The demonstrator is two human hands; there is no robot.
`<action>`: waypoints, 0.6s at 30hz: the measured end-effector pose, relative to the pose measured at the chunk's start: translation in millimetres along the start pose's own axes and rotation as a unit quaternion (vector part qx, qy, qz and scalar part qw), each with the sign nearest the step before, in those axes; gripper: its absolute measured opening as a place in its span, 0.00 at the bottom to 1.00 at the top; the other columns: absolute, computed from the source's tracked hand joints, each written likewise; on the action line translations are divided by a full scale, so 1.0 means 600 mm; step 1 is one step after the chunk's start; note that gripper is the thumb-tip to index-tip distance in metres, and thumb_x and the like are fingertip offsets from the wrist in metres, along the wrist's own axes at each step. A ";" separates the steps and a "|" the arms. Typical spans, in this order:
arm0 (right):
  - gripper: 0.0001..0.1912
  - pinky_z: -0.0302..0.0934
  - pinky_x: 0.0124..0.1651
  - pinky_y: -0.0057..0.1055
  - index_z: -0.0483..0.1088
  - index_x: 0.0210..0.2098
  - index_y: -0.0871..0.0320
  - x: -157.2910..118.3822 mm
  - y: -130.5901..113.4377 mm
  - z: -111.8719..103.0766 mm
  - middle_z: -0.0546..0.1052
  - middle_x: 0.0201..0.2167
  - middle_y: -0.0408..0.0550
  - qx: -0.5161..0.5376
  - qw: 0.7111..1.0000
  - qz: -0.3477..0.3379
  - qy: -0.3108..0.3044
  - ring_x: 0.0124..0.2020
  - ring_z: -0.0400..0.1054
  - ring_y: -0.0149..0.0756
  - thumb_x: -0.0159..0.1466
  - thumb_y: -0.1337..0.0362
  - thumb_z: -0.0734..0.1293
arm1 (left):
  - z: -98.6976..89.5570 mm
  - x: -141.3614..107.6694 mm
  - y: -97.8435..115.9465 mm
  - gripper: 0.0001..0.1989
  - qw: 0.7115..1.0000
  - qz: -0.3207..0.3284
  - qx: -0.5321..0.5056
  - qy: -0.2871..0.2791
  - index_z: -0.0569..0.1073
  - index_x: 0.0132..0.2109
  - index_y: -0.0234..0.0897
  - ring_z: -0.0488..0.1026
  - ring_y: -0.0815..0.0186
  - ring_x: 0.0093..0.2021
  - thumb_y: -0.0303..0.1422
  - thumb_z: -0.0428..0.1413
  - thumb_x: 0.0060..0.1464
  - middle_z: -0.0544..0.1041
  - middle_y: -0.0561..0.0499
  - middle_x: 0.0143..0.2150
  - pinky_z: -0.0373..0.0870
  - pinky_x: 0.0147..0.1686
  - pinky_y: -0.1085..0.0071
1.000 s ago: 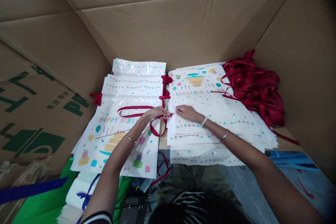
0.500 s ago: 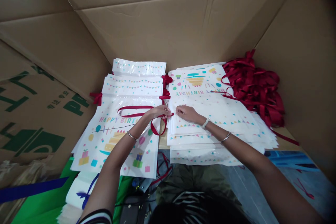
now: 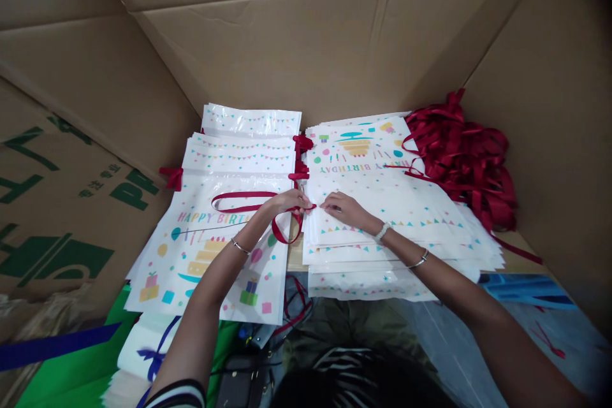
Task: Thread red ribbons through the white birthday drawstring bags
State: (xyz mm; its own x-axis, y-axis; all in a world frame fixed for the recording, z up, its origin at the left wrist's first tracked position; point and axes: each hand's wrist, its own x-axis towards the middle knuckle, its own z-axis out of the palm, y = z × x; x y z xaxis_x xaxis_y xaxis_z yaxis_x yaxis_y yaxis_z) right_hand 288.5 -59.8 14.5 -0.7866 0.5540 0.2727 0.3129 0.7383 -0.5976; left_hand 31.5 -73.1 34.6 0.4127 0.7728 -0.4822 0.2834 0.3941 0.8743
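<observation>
Up close, the left hand (image 3: 287, 202) has its fingers (image 3: 301, 201) pinched on a dark red ribbon (image 3: 243, 194) looped across a glossy white plastic bag (image 3: 210, 268) printed "Happy Birthday" with a cake and gifts. The right hand (image 3: 342, 208) rests open, fingers (image 3: 329, 203) flat on a second stack of bags (image 3: 382, 204) just beside the ribbon's end. Two more bags (image 3: 239, 156) overlap toward 12 o'clock, and one tangled heap of loose red ribbons (image 3: 463, 166) lies at 2 o'clock against a cardboard wall (image 3: 296, 57).
</observation>
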 end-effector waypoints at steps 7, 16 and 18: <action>0.12 0.65 0.52 0.37 0.77 0.43 0.57 0.000 -0.003 -0.008 0.78 0.42 0.52 0.073 0.997 0.019 0.018 0.42 0.70 0.38 0.72 0.59 0.63 | 0.002 -0.001 0.016 0.16 1.000 -0.004 -0.023 -0.014 0.78 0.27 0.29 0.60 0.75 0.21 0.38 0.73 0.43 0.70 0.51 0.21 0.53 0.20 0.76; 0.10 0.63 0.43 0.30 0.74 0.38 0.58 -0.002 -0.013 -0.016 0.76 0.36 0.47 0.143 0.983 0.112 0.016 0.36 0.67 0.34 0.66 0.57 0.68 | 0.012 -0.003 0.041 0.15 0.997 0.047 0.061 -0.023 0.80 0.27 0.31 0.62 0.72 0.21 0.40 0.69 0.47 0.75 0.48 0.23 0.56 0.21 0.74; 0.10 0.62 0.42 0.30 0.73 0.37 0.58 -0.002 -0.013 -0.016 0.75 0.34 0.46 0.140 0.983 0.122 0.014 0.36 0.67 0.33 0.66 0.57 0.68 | 0.015 -0.004 0.041 0.14 0.997 0.046 0.065 -0.011 0.79 0.27 0.32 0.64 0.71 0.23 0.39 0.70 0.47 0.78 0.46 0.26 0.58 0.21 0.74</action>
State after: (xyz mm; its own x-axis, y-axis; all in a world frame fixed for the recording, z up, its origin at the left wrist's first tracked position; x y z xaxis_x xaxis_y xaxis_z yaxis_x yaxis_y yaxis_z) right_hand 292.3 -62.8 26.4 -0.6899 0.7147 0.1146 0.3284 0.4502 -0.8304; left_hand 45.0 -70.0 56.7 0.4600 0.7912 -0.4031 0.3538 0.2530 0.9005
